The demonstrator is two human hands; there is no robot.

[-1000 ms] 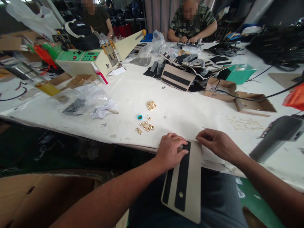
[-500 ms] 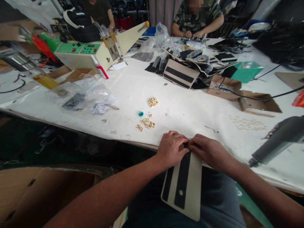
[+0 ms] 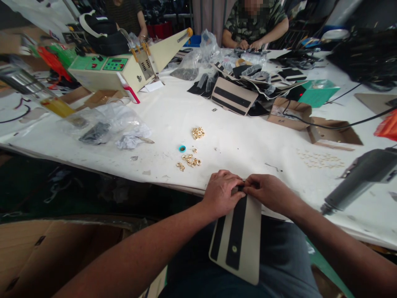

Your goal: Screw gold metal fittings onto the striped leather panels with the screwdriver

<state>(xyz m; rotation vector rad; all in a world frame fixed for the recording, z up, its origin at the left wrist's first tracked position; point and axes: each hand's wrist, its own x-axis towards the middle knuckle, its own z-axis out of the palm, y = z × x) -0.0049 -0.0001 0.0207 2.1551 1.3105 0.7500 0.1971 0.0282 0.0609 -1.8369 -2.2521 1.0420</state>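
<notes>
A beige flat panel with black stripes [image 3: 248, 244] hangs from the table's front edge over my lap, a small round metal fitting [image 3: 234, 249] on one stripe. My left hand [image 3: 221, 192] is closed on the panel's top end, thumb in front. Beside it, my right hand [image 3: 268, 190] pinches at the same end with fingertips together; whatever small part may be between them is hidden. Just beyond lie gold metal rings or clasps [image 3: 191, 160], another gold pile [image 3: 197, 133] and a small blue cap [image 3: 182, 148] holding something dark.
A grey electric screwdriver-like tool [image 3: 356, 182] juts in at right, near scattered small pale pieces [image 3: 321, 159]. Cardboard boxes [image 3: 335, 134] and stacked striped panels [image 3: 234, 95] stand behind. At left are plastic bags [image 3: 114, 124] and a cream machine [image 3: 102, 74]. Two people sit across the table.
My right hand's fingers have drawn into a tighter pinch at the panel's top end. My left hand keeps its hold. The whole view has shifted slightly.
</notes>
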